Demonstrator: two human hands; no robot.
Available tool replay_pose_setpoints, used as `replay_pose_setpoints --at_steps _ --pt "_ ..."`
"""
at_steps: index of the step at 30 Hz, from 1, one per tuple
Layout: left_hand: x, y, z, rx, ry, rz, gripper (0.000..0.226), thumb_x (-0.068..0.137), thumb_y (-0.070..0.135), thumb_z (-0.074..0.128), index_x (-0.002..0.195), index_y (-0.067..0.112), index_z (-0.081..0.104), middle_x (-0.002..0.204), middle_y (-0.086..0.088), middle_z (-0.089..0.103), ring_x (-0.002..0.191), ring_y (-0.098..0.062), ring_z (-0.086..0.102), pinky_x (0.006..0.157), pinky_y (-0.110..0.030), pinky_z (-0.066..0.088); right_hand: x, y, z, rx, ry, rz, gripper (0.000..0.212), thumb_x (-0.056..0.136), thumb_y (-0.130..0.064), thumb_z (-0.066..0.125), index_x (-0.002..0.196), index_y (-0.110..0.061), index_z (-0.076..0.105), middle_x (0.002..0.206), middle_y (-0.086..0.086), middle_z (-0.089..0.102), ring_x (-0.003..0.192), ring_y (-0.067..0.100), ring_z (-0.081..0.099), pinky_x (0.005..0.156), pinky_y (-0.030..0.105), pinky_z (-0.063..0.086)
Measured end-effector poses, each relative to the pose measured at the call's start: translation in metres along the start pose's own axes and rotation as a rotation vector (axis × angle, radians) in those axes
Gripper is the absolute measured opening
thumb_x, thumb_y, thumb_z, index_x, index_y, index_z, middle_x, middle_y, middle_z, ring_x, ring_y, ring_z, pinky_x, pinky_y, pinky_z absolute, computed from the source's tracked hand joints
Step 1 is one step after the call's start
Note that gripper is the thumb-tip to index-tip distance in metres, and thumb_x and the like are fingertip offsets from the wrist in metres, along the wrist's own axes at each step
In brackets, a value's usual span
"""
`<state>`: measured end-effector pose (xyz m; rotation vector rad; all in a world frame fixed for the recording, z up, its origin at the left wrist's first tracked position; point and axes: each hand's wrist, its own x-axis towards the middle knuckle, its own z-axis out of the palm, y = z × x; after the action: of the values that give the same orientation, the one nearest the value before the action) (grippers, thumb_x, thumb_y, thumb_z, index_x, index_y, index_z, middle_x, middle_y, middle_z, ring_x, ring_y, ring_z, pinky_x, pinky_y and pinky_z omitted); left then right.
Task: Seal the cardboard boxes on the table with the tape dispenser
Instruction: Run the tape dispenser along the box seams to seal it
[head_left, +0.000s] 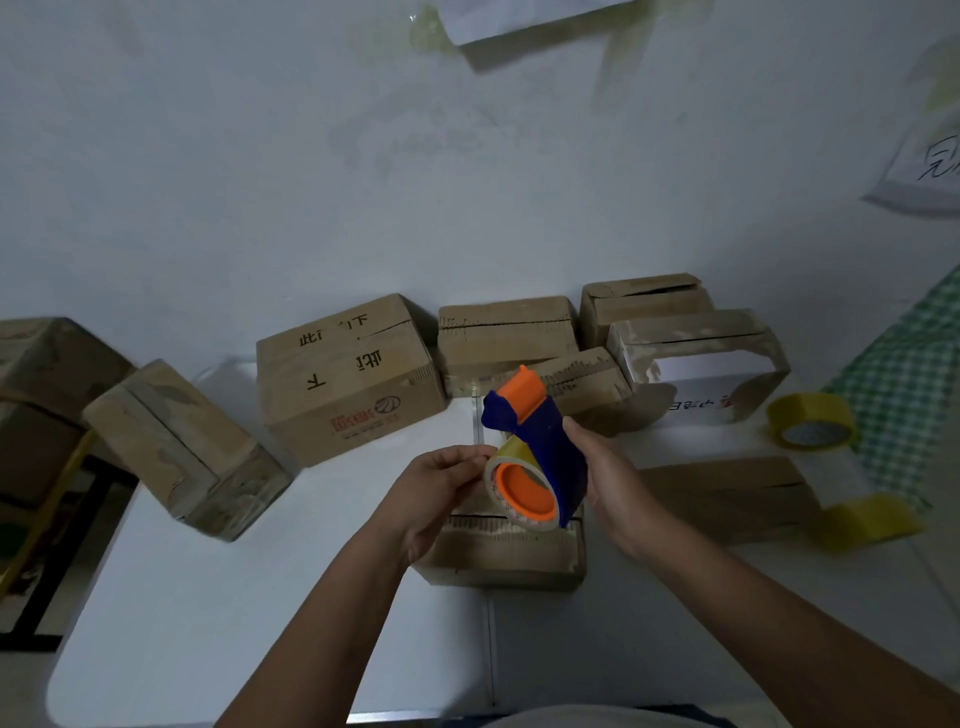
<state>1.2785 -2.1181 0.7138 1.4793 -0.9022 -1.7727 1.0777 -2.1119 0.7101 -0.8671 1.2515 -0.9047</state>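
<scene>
Blue-and-orange, the tape dispenser (535, 457) hung above the near cardboard box (501, 551), gripped by the right hand (610, 478) while the left hand (441, 488) pinched at its roll, apparently freeing the tape end to stick down next.

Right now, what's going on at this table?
A person holds a blue and orange tape dispenser up over the white table. The right hand grips its blue body, while the left hand pinches at the edge of the yellow tape roll, probably finding the loose end. A small cardboard box lies directly below. More boxes line the wall, and two spare tape rolls sit to the right.
</scene>
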Motion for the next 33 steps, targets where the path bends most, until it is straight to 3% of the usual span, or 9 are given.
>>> replay_pose_setpoints --at_steps 5,9,13,18,21,24,28,33 --pt "0.004 -0.001 -0.005 -0.112 -0.036 -0.136 0.023 0.095 -0.003 0.055 0.113 0.001 0.068 0.106 -0.016 0.072 0.09 -0.02 0.068 0.074 -0.025 0.058 -0.004 -0.001 0.0 -0.126 -0.001 -0.044 0.038 0.095 -0.052 0.044 0.102 -0.023 0.068 0.099 0.0 0.072 0.095 0.021 0.067 0.093 0.045 0.05" --pt "0.005 0.003 -0.007 -0.018 -0.059 -0.192 0.022 0.094 -0.003 0.056 0.111 0.004 0.068 0.101 -0.014 0.072 0.072 -0.012 0.066 0.062 -0.02 0.055 -0.004 0.002 -0.002 -0.243 -0.026 -0.084 0.054 0.084 -0.065 0.044 0.103 -0.019 0.066 0.097 0.001 0.072 0.091 0.024 0.068 0.09 0.051 0.05" --pt "0.006 0.005 -0.008 0.025 -0.082 -0.204 0.019 0.091 -0.003 0.061 0.102 0.008 0.071 0.095 -0.009 0.075 0.081 -0.015 0.066 0.069 -0.022 0.054 -0.002 0.005 -0.004 -0.24 -0.024 -0.085 0.057 0.085 -0.068 0.046 0.102 -0.018 0.066 0.096 0.004 0.072 0.091 0.027 0.068 0.09 0.052 0.05" --pt "0.012 0.002 -0.009 -0.014 -0.062 -0.212 0.027 0.091 -0.003 0.062 0.117 0.004 0.067 0.108 -0.017 0.07 0.072 -0.012 0.065 0.061 -0.02 0.054 0.0 0.007 -0.005 -0.214 0.003 -0.065 0.046 0.091 -0.057 0.045 0.102 -0.018 0.066 0.098 0.004 0.072 0.092 0.026 0.068 0.091 0.049 0.05" --pt "0.012 -0.001 -0.011 -0.028 -0.089 -0.24 0.028 0.091 -0.004 0.062 0.118 0.003 0.066 0.11 -0.017 0.069 0.081 -0.014 0.067 0.064 -0.021 0.055 0.001 0.008 -0.004 -0.206 0.01 -0.062 0.043 0.094 -0.054 0.046 0.101 -0.017 0.066 0.098 0.006 0.071 0.092 0.028 0.067 0.091 0.049 0.05" --pt "0.011 -0.001 -0.012 0.047 -0.124 -0.271 0.025 0.09 -0.003 0.063 0.113 0.005 0.068 0.104 -0.012 0.072 0.087 -0.014 0.066 0.069 -0.021 0.056 0.0 0.009 -0.003 -0.235 -0.016 -0.095 0.05 0.092 -0.058 0.048 0.098 -0.011 0.065 0.093 0.011 0.07 0.089 0.034 0.066 0.083 0.05 0.05" --pt "0.013 -0.001 -0.015 0.131 -0.148 -0.292 0.022 0.09 -0.001 0.064 0.111 0.006 0.067 0.097 -0.009 0.075 0.084 -0.014 0.07 0.071 -0.023 0.057 -0.001 0.012 -0.002 -0.261 -0.054 -0.122 0.05 0.087 -0.059 0.046 0.094 -0.013 0.064 0.087 0.008 0.069 0.083 0.032 0.065 0.073 0.039 0.046" --pt "0.015 0.001 -0.019 0.147 -0.187 -0.297 0.021 0.092 -0.001 0.062 0.11 0.007 0.068 0.105 -0.013 0.074 0.091 -0.018 0.071 0.074 -0.024 0.058 0.004 0.014 -0.002 -0.259 -0.045 -0.117 0.048 0.091 -0.059 0.048 0.096 -0.014 0.065 0.09 0.008 0.07 0.086 0.032 0.066 0.078 0.047 0.049"
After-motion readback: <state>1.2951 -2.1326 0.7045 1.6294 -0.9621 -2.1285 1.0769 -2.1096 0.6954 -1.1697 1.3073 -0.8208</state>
